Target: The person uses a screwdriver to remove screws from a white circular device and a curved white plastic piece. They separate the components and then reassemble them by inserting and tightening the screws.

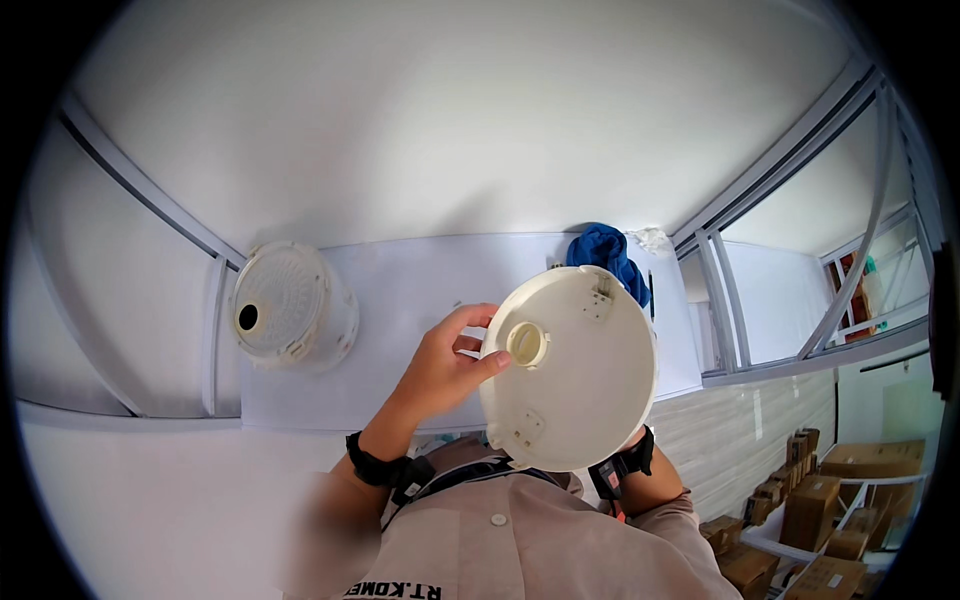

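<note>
My left hand [450, 362] grips the left rim of a round, off-white plastic lid [585, 400], with the thumb on its face beside a short ring-shaped collar [528, 345] around a round opening. Two small raised mounts with holes sit near the lid's edge, one at the upper right and one at the lower left. The lid is held up, tilted, in front of my chest. My right forearm [655, 485] reaches up behind its lower right edge. The lid hides my right hand's fingers, so their grip does not show.
A white round tub [335, 330] with a patterned top and a dark hole stands at the table's left end. Behind the lid lie a blue cloth [603, 250] and a thin black stick [651, 295] on the white table [400, 270]. Cardboard boxes [810, 510] stand at lower right.
</note>
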The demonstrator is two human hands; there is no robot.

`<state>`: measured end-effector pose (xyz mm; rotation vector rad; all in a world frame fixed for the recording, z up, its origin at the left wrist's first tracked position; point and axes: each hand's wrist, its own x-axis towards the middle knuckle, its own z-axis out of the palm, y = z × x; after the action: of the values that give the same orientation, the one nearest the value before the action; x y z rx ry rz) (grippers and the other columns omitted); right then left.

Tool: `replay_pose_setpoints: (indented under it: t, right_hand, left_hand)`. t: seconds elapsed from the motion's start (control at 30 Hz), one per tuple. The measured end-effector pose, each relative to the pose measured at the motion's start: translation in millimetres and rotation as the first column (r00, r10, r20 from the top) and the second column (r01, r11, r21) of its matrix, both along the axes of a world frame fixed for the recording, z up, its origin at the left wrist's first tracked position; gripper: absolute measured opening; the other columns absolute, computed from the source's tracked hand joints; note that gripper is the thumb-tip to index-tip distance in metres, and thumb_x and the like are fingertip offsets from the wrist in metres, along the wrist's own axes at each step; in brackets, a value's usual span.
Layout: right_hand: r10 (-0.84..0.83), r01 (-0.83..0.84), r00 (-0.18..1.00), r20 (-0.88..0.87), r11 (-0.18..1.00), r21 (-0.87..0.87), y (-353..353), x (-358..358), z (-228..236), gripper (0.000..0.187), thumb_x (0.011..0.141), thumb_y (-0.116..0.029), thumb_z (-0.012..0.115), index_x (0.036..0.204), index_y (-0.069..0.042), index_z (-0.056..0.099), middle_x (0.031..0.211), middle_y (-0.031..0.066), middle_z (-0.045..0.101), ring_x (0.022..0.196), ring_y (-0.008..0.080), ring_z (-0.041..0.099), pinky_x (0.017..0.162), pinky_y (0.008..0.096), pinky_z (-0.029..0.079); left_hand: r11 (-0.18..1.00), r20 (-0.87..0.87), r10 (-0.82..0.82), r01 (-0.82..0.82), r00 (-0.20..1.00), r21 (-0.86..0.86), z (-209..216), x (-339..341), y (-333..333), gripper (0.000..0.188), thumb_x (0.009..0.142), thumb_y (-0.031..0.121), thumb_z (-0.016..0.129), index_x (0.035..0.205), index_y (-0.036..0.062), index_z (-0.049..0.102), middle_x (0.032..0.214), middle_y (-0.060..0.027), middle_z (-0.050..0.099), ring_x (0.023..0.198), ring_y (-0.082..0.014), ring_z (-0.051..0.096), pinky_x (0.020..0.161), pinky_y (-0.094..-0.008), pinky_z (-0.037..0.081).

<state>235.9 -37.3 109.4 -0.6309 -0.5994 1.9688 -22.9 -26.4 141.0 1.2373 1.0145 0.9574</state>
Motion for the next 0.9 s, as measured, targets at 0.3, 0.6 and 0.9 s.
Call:
replay_pose_setpoints:
  t: [0.3, 0.6, 0.9]
  right_hand:
    - [-0.042, 0.036, 0.985, -0.167, 0.999, -0.038, 12.4, -25.1, -34.2, 0.062, 0.103, -0.05, 0.053, 0.142, -0.002, 0.057, 0.132, 0.0162, 0.067, 0.119, 0.0295, 0.065, 0.102, 0.0446, 0.053]
    - [-0.239, 0.04, 0.835, 0.495, 0.925, 0.379, 3.6, -48.8, 8.7, 0.044, 0.104, -0.041, 0.063, 0.093, 0.0, 0.073, 0.082, 0.0062, 0.072, 0.074, 0.013, 0.062, 0.069, 0.0269, 0.048]
    - [-0.359, -0.001, 0.68, 0.639, 0.871, 0.491, -12.2, -54.2, 37.4, 0.037, 0.1, -0.036, 0.071, 0.097, 0.001, 0.073, 0.083, 0.0029, 0.072, 0.077, 0.0088, 0.06, 0.069, 0.024, 0.045]
  left_hand:
    - [0.999, -0.197, -0.031, 0.036, 0.98, 0.021, -11.5, -10.3, -3.3, 0.071, 0.089, 0.027, 0.082, 0.149, 0.0072, 0.05, 0.134, -0.0157, 0.059, 0.111, -0.0266, 0.065, 0.084, -0.0356, 0.059]
    - [0.996, -0.02, 0.021, -0.022, 1.0, -0.089, -46.2, -28.9, 3.1, 0.046, 0.107, 0.029, 0.06, 0.144, 0.003, 0.055, 0.142, -0.0129, 0.06, 0.128, -0.0271, 0.061, 0.104, -0.0396, 0.052]
    - [0.997, 0.244, -0.071, 0.059, 0.967, 0.057, 0.8, -25.3, -15.0, 0.05, 0.098, 0.031, 0.072, 0.136, 0.0007, 0.059, 0.124, -0.0098, 0.068, 0.109, -0.0173, 0.065, 0.093, -0.0333, 0.052]
